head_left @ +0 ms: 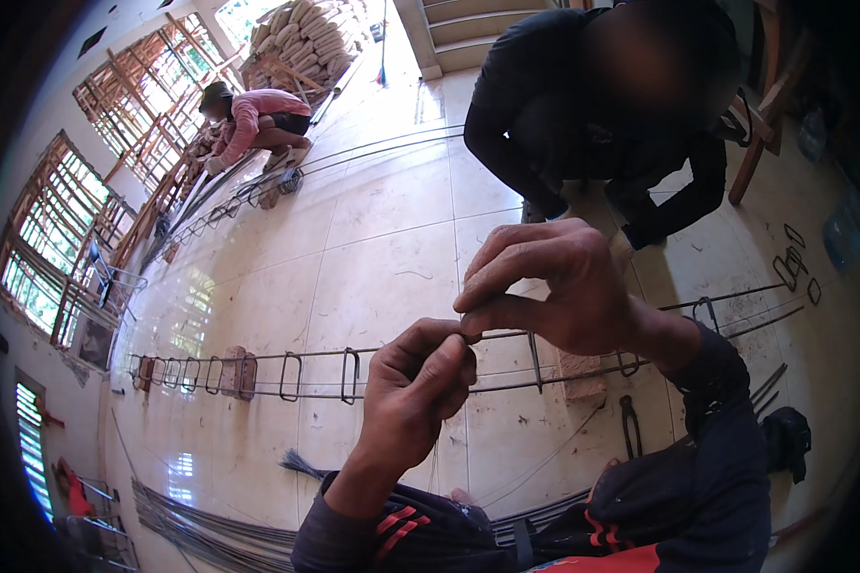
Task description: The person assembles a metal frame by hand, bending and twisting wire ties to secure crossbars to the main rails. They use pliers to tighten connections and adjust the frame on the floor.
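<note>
My left hand (413, 393) and my right hand (549, 285) meet above a long rebar cage (258, 372) lying across the tiled floor. Both pinch a thin tie wire (468, 329) at the top bar of the cage, fingertips touching each other. The cage has rectangular stirrups spaced along its left half and rests on small blocks (239, 372). A pair of pincers (630, 425) lies on the floor just past my right forearm.
A person in black (592, 105) crouches opposite me. Another person in pink (258, 119) crouches by a second rebar cage (258, 191) far left. Straight bars (201, 525) lie bundled at the bottom left. Loose stirrups (793, 263) lie right. Stacked sacks (306, 38) stand at the back.
</note>
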Demonstrator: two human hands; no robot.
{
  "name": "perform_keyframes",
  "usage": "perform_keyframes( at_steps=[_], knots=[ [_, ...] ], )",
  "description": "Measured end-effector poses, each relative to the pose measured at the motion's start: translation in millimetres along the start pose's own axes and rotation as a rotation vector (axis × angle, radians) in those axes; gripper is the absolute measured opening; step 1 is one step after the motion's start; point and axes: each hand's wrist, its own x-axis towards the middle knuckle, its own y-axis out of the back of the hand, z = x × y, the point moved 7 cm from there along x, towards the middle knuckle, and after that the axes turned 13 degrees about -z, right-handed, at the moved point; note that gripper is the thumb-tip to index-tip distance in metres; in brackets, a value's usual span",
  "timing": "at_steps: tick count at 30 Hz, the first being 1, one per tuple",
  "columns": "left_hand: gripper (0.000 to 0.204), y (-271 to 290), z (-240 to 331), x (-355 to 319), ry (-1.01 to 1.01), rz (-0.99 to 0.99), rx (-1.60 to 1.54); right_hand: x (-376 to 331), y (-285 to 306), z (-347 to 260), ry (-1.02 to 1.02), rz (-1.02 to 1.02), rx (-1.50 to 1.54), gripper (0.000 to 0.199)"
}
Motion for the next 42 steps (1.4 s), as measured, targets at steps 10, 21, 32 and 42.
perform_keyframes(
  at_steps=[10,21,32,42],
  knots=[
    [0.012,4,11,2,-0.117,0.176,0.159,-3,-6,0,-0.012,0.190,-0.129,0.011],
    [0.016,2,24,1,-0.233,0.192,0.342,-5,-21,31,-0.340,0.222,0.426,0.011],
    [0.017,6,14,5,-0.167,0.185,0.183,2,-14,12,-0.164,0.175,-0.105,0.007],
    [0.017,8,14,3,-0.166,0.222,0.188,0,-17,9,-0.058,0.218,-0.265,0.011]
  ],
)
